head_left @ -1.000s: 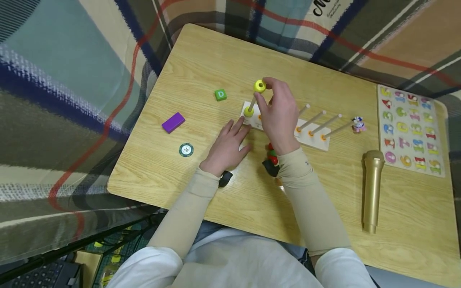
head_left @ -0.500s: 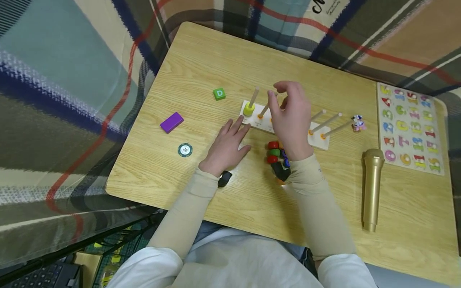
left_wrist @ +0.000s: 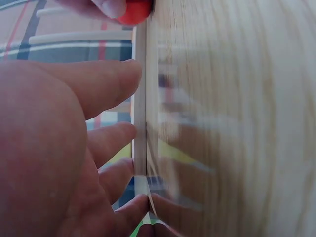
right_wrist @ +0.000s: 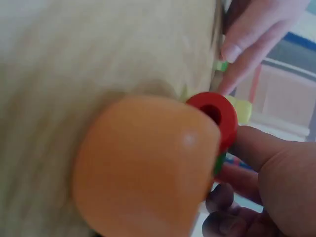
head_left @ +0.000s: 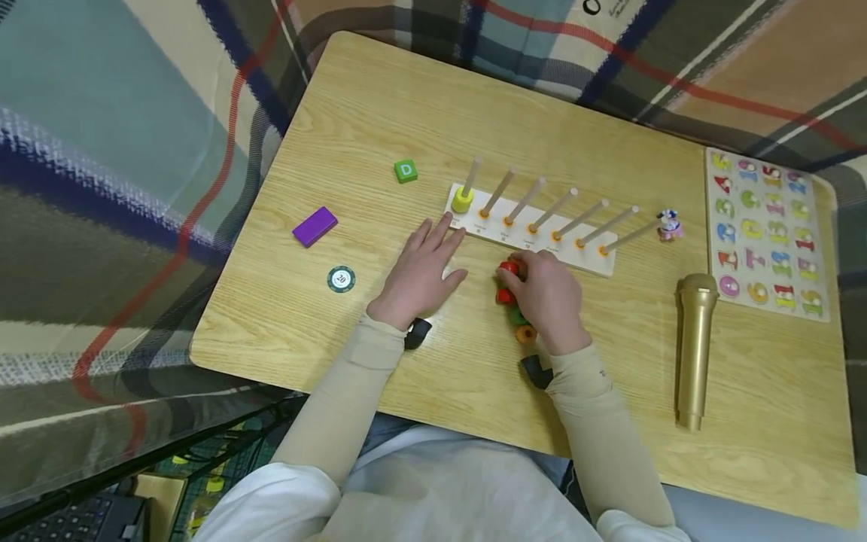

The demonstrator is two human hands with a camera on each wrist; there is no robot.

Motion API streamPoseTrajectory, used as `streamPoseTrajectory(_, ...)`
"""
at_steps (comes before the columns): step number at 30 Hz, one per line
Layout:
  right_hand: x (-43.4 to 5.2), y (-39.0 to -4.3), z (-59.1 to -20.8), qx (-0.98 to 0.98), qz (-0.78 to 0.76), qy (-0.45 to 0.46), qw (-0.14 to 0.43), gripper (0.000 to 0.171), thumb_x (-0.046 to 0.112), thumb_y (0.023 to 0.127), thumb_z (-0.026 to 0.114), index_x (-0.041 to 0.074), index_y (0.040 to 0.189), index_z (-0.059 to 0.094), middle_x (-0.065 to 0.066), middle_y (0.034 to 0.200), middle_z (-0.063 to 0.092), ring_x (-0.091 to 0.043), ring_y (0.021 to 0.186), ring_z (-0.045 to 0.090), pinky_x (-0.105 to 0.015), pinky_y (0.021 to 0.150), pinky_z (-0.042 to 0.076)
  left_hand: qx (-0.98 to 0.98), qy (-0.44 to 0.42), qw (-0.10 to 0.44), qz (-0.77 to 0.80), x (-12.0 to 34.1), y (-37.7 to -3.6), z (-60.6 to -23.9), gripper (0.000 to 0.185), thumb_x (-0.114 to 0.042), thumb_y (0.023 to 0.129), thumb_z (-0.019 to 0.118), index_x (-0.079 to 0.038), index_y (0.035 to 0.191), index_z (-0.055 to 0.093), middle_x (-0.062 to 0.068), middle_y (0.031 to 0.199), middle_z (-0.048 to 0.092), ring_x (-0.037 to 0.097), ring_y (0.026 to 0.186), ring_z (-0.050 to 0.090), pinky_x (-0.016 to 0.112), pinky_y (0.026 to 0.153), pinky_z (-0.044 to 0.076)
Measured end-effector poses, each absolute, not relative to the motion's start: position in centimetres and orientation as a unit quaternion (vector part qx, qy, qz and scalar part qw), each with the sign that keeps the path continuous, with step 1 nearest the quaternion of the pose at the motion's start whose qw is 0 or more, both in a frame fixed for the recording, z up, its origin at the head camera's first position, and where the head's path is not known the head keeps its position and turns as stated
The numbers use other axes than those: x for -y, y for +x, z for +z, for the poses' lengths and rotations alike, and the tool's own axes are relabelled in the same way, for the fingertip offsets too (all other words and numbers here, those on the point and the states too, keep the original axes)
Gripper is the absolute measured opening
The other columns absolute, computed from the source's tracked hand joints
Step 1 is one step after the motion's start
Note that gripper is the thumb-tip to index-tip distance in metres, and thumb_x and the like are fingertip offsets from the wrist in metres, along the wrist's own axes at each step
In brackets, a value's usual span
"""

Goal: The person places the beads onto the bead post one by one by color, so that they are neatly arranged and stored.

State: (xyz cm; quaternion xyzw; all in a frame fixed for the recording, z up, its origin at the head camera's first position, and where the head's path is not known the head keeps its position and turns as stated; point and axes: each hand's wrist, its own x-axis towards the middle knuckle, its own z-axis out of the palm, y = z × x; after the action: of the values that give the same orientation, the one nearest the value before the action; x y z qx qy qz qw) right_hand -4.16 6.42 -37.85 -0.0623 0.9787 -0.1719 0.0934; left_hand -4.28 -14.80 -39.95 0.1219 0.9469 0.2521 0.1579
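A white peg board with several slanted wooden pegs lies across the middle of the table. A yellow-green ring sits at the foot of its leftmost peg. My left hand lies flat on the table, fingertips against the board's left end. My right hand is lowered onto a small heap of rings in front of the board and pinches a red ring. Another red ring, a green ring and an orange ring lie under and beside its palm.
A green D block, a purple block and a poker chip lie to the left. A gold microphone, a number puzzle board and a small figurine lie to the right. A plaid blanket surrounds the table.
My right hand let the yellow-green ring drop down the leftmost peg, then came back down to the ring heap and took a red ring. My left hand stayed put.
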Motion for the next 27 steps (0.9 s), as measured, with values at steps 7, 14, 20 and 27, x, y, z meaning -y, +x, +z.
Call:
streamPoseTrajectory(7,-6.2,-3.4,-38.1,-0.977,-0.191,-0.085,0.038,0.033,0.034,0.091,0.078,0.012,0.115,0.077,-0.013,0.104,0.07,-0.028,0.074,0.067,-0.04,0.052,0.053,-0.947,0.121,0.159,0.25,14.9,-4.3,-39.8,0.068,-0.041,0.105,0.054,-0.017,0.163,0.028,0.007,0.173,0.009,0.034,0.161,0.004,0.041,0.133,0.003)
streamPoseTrajectory(14,-6.2,-4.5,-36.5,-0.931,-0.351,-0.089,-0.044,0.035,0.016,0.093,0.076,0.004,0.126,0.071,-0.015,0.113,0.072,-0.025,0.075,0.063,-0.023,0.062,0.044,-0.948,0.123,0.157,0.248,14.9,-4.2,-39.8,0.068,-0.04,0.105,0.054,-0.017,0.163,0.028,0.007,0.173,0.009,0.034,0.161,0.004,0.041,0.133,0.002)
streamPoseTrajectory(20,-5.8,-5.7,-34.8,-0.891,-0.444,-0.051,-0.078,0.037,0.009,0.095,0.071,0.007,0.132,0.068,-0.012,0.128,0.067,-0.017,0.089,0.064,-0.014,0.069,0.046,-0.947,0.122,0.155,0.251,15.0,-4.1,-39.9,0.068,-0.041,0.105,0.054,-0.017,0.163,0.028,0.007,0.173,0.009,0.034,0.161,0.004,0.041,0.133,0.002)
streamPoseTrajectory(27,-4.8,-7.0,-33.5,-0.867,-0.488,-0.027,-0.101,0.032,0.014,0.095,0.073,0.012,0.127,0.069,-0.007,0.125,0.059,-0.005,0.083,0.052,-0.02,0.07,0.048,-0.949,0.127,0.149,0.247,14.9,-4.1,-40.0,0.066,-0.04,0.105,0.054,-0.016,0.162,0.03,0.008,0.173,0.011,0.034,0.16,0.006,0.041,0.133,0.004)
